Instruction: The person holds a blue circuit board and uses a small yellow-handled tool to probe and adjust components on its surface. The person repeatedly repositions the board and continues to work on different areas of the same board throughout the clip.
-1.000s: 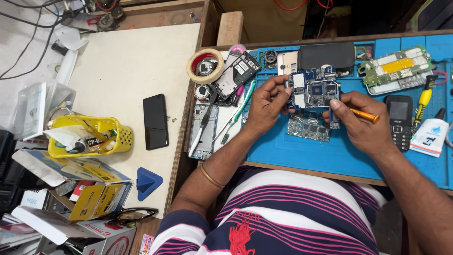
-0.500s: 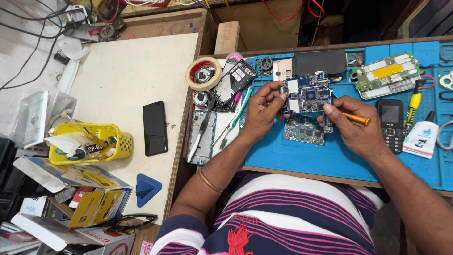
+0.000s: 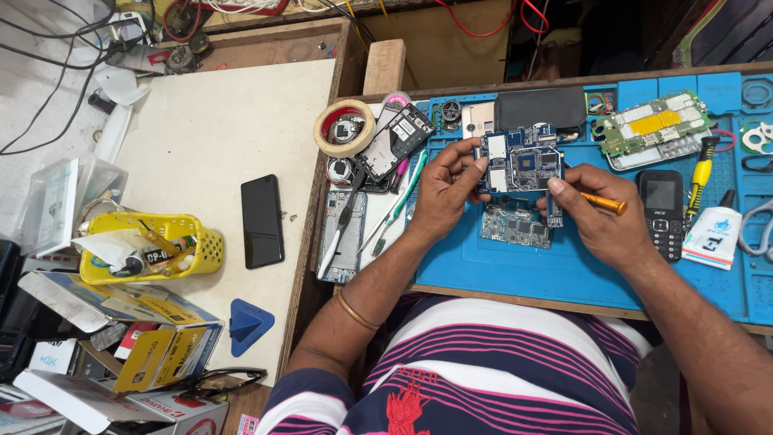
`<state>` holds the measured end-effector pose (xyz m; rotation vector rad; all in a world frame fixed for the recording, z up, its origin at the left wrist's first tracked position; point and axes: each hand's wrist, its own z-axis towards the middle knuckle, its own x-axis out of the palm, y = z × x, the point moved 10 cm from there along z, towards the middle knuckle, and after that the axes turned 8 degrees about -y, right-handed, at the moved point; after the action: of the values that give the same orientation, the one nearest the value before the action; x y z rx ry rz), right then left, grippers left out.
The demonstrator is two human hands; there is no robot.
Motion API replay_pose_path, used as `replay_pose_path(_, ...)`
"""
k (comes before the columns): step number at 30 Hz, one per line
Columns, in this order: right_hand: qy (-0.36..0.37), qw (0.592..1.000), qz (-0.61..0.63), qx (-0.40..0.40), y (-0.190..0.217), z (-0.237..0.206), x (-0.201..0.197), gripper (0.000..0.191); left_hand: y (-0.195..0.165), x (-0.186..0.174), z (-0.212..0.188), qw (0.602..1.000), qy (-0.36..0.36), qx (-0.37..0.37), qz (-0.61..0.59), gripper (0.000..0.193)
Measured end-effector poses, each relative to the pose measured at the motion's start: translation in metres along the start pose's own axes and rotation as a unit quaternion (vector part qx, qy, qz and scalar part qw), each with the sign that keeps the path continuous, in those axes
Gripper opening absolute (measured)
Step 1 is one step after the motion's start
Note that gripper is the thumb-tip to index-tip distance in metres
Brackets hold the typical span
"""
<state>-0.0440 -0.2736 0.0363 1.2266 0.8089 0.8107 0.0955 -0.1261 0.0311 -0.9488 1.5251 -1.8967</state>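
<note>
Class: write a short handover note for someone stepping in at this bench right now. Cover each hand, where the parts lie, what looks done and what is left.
Left hand: holds the blue circuit board by its left edge, raised over the blue mat.
Right hand: grips an orange-handled tool, thumb on the board's right edge.
Second board lies on the mat under the hands; green board at top right; keypad phone to the right.
Done: board is out of its casing.
Left: work on the held board; how far along, I cannot tell.
</note>
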Motion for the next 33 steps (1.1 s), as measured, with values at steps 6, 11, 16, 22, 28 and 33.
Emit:
replay_pose_path(6, 0.0, 1.0, 0.029, -0.012, 0.001, -0.001, -0.001, 0.025, 0.007, 0.0, 0.003, 1.0, 0.01, -0.023, -0.018, 0.033)
replay_pose_path(11, 0.002, 0.999, 0.025, -0.025, 0.003, -0.001, -0.001, 0.023, 0.011, -0.001, 0.004, 0.999, 0.02, -0.031, -0.011, 0.021)
replay_pose_path(16, 0.03, 0.998, -0.04, -0.024, 0.002, -0.004, 0.008, 0.02, 0.01, -0.001, 0.002, 0.999, 0.023, -0.035, -0.019, 0.022)
replay_pose_path(22, 0.039, 0.998, -0.034, -0.022, 0.004, -0.005, 0.011, 0.018, 0.009, 0.001, 0.001, 0.999, 0.04, -0.021, -0.004, 0.024)
replay_pose_path(28, 0.036, 0.996, -0.079, -0.035, 0.007, -0.004, 0.012, 0.019, 0.008, 0.001, 0.0, 0.999, 0.046, -0.008, 0.011, 0.025)
replay_pose_path(33, 0.031, 0.996, -0.078, -0.018, 0.004, -0.004, 0.011, 0.02, 0.009, 0.0, 0.001, 0.999, 0.037, -0.02, 0.006, 0.025)
